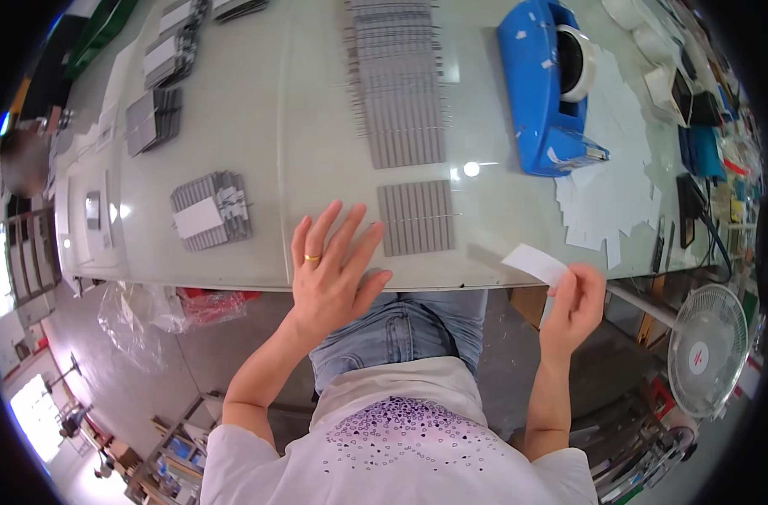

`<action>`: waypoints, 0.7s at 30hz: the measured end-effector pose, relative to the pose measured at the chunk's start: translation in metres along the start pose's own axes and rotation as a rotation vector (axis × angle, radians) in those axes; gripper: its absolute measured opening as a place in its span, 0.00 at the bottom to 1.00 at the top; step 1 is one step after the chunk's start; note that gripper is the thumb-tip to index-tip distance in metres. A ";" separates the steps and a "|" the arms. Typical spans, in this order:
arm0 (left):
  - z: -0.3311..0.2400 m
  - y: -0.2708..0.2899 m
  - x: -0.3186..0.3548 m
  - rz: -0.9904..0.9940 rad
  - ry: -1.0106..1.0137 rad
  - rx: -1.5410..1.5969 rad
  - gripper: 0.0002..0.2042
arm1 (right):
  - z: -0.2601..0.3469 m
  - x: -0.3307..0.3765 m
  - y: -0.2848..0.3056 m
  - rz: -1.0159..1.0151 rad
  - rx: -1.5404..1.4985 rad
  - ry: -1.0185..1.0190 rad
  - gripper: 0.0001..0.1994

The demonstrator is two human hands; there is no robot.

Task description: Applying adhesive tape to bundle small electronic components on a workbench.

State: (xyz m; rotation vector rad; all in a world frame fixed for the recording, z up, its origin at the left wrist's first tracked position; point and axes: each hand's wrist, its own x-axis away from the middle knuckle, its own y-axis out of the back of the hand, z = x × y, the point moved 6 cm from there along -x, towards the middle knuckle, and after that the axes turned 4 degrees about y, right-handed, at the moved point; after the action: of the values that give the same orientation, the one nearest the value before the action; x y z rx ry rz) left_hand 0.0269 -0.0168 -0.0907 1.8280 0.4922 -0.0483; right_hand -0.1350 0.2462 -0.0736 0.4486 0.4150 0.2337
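Note:
My left hand (335, 265) hovers at the table's near edge with its fingers stretched and spread, a ring on one of them, and nothing in it. Just right of its fingertips lies a grey ribbed panel (416, 231) with a thin wire across its middle. My right hand (576, 301) pinches a small white paper slip (535, 263) between thumb and fingers, off the panel's right side. Beyond the single panel, a long overlapping row of similar grey ribbed panels (405, 101) runs away from me, wire ends sticking out at both sides.
A blue tape dispenser (527, 93) with a white roll stands at the right, beside a spread of white paper slips (611, 202). Bundles of grey pieces with white slips (213, 210) lie at the left. A fan (709, 349) stands below the table's right end.

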 end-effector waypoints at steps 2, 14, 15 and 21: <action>0.000 0.000 0.000 -0.011 0.003 -0.003 0.24 | -0.003 -0.011 -0.028 0.197 -0.282 -0.330 0.04; 0.000 -0.007 0.004 -0.009 -0.009 -0.058 0.25 | 0.020 -0.044 -0.132 0.565 -0.339 -0.384 0.05; 0.000 -0.007 0.004 -0.002 -0.011 -0.058 0.25 | 0.019 -0.042 -0.134 0.576 -0.340 -0.412 0.05; 0.000 -0.007 0.003 0.031 -0.016 -0.044 0.26 | 0.018 -0.043 -0.135 0.594 -0.311 -0.389 0.05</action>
State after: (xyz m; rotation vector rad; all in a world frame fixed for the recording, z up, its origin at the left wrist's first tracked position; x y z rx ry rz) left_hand 0.0274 -0.0139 -0.0980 1.7904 0.4502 -0.0313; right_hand -0.1478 0.1080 -0.1071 0.2906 -0.1487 0.7604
